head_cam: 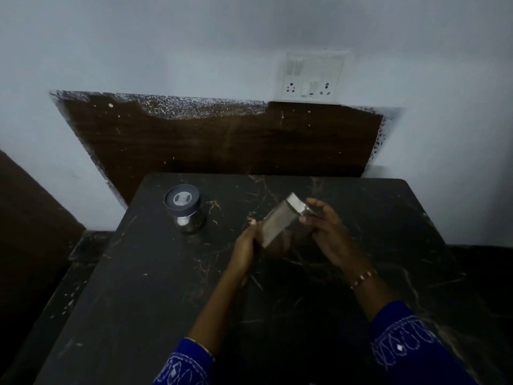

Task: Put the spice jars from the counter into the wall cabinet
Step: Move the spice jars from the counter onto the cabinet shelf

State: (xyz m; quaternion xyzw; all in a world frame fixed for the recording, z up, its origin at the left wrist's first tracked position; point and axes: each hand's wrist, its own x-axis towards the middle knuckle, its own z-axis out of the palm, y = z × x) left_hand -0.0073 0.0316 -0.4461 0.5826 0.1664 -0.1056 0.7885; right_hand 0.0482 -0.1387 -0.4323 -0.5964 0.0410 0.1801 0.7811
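On the left of the dark table [144, 287] stands a round jar [185, 211]. It has a wide grey lid with a pale patch in the middle, and its sides are clear and shiny, like glass. It stands upright, well apart from the hands, toward the far side. Glass would be hard and smooth, so it could slip and might break if dropped. I think a good hold is around the body just under the lid, because a lid alone might come loose.

A little to the right, the left hand [245, 247] is curled around the low end of a square jar [281, 222]. This jar is lifted off the table and tipped, with its pale lid pointing up and to the right. Its flat side looks grey and dull. The room is dim, so I cannot tell what is inside. It looks small and probably light.

Further right, the right hand [326, 232] holds the lid end, its fingers [315, 208] wrapped over the top. Both hands are closed on this one jar. Flat sides should give a firm hold.

No wall cabinet shows here. On the far wall there is a white switch plate [312, 76].
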